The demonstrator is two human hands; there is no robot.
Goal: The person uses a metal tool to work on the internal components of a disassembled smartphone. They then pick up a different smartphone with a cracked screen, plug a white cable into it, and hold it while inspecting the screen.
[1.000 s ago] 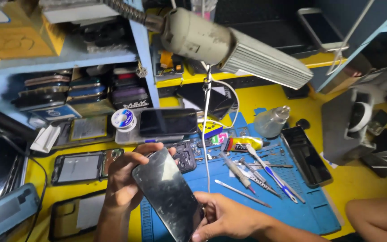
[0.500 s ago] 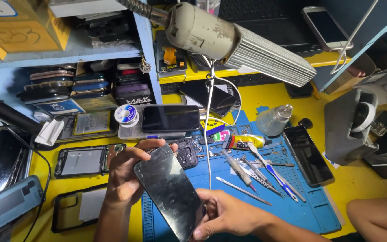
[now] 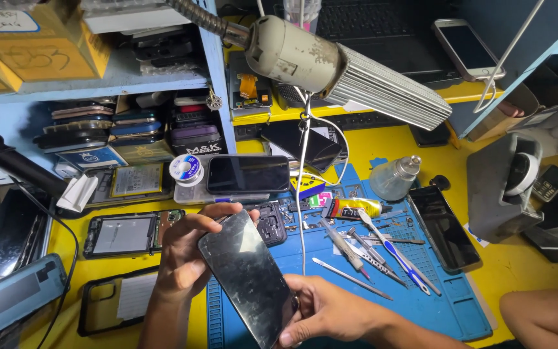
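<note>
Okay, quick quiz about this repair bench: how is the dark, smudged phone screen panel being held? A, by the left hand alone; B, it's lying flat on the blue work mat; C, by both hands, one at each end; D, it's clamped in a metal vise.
C: the left hand grips the upper end of the dark, smudged phone screen panel and the right hand grips its lower end, above the blue work mat.

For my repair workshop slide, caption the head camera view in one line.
Left hand and right hand hold a smudged dark phone screen above a blue work mat.
</note>
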